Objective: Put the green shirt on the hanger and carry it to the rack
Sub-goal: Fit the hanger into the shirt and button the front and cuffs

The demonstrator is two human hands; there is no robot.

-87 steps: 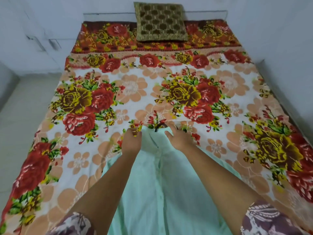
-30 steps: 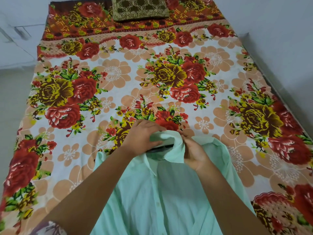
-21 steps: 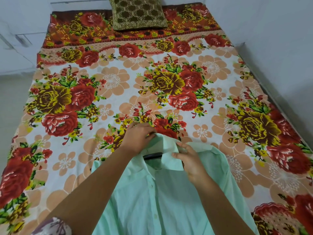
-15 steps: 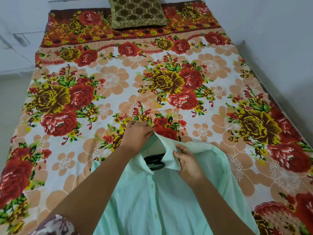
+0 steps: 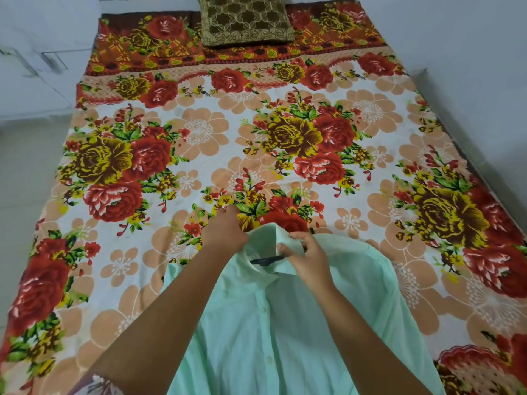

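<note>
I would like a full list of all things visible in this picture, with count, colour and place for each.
green shirt: one, mint green, front up on the bed's near part.
hanger: one, black, inside the shirt's collar, mostly hidden.
bedsheet: one, white with red, yellow and peach flowers, covering the bed.
cushion: one, olive with gold pattern, at the bed's far end.
floor: one, pale, left of the bed.
left hand: one, grips the collar's left side.
right hand: one, pinches the collar's right flap.
</note>
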